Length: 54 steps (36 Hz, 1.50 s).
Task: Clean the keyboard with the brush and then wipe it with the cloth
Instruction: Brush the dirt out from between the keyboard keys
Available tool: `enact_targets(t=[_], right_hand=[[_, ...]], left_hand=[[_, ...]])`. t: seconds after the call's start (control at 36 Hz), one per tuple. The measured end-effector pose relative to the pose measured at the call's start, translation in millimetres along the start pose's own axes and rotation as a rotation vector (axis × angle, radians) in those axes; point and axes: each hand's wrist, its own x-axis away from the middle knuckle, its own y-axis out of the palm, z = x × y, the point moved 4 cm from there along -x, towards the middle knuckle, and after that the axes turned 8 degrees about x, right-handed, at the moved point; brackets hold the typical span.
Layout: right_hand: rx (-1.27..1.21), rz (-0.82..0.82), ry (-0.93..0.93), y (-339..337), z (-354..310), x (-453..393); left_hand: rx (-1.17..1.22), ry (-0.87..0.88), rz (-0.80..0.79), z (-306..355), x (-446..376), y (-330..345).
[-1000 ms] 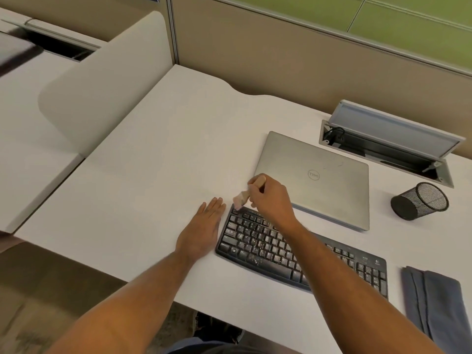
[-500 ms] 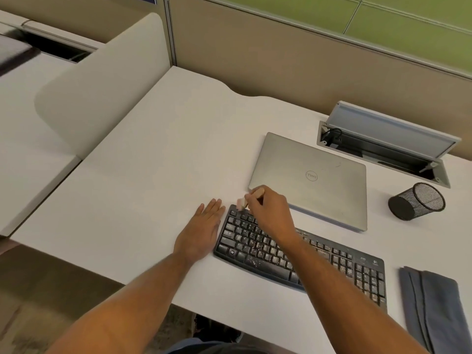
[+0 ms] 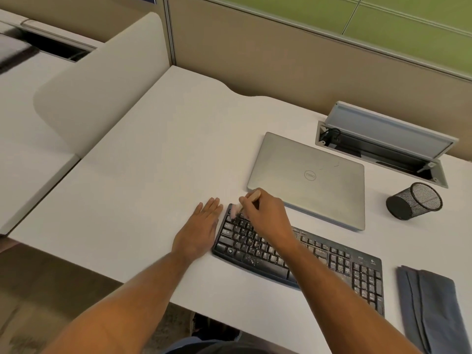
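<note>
A black keyboard (image 3: 332,264) speckled with pale dust lies on the white desk (image 3: 153,187). My right hand (image 3: 268,218) grips a small light wooden brush (image 3: 242,204) over the keyboard's far left corner, bristles down on the top-row keys. My left hand (image 3: 201,226) rests flat on the desk against the keyboard's left end, fingers straight. A folded grey cloth (image 3: 429,307) lies to the right of the keyboard near the desk's front edge.
A closed silver laptop (image 3: 311,177) sits just behind the keyboard. A black mesh pen cup (image 3: 415,200) lies tipped at the right. An open cable hatch (image 3: 383,149) is set into the desk at the back. A white divider panel (image 3: 102,80) stands at the left.
My right hand has made small strokes with the brush at the keyboard's far left corner, bristles now down on the keys. My left hand has stayed flat beside the keyboard.
</note>
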Motion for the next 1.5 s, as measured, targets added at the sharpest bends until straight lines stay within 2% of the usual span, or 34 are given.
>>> enact_targets(t=[0.14,0.36,0.53,0.67,0.78,0.92,1.11,1.19,1.25,1.36,1.5], right_hand=[[0.152,-0.138,-0.184,5.2,-10.8,-4.9],[0.582,-0.255,-0.292,-13.1,-22.9,-16.5],[0.386,-0.285,-0.296,-7.2,-32.2,-17.9],[0.467,-0.305,-0.270,-5.4,-24.6,-17.7],[0.488,-0.229,-0.176,-16.4,-17.2,-21.5],[0.096,-0.063,0.007,-12.3,-14.4,-23.8],[0.175,-0.135,0.040,-8.9,-14.5,-15.1],[0.081,-0.077,0.074,-10.7,-13.0,-19.9],[0.085,-0.070,0.067,-8.8,-12.0,-21.9],[0.191,-0.161,-0.013,-5.0,-13.9,-27.0],[0.152,-0.246,-0.124,-7.6,-26.2,-33.4]], left_hand=[[0.020,-0.020,-0.023,0.2,1.1,-0.2],[-0.004,-0.049,-0.043,-0.7,1.5,0.9],[-0.019,-0.028,-0.038,-1.3,2.0,2.1],[-0.009,-0.017,-0.025,-0.5,1.5,1.3],[0.012,-0.009,-0.014,-0.7,1.6,0.9],[0.005,-0.009,-0.002,1.1,1.3,-0.3],[0.005,0.001,-0.008,0.8,0.2,-0.2],[0.003,0.003,-0.006,0.5,0.8,0.2],[-0.003,0.002,-0.004,1.2,1.8,0.0],[-0.011,0.007,-0.003,0.6,1.6,0.0],[-0.023,0.004,-0.005,0.7,1.5,0.4]])
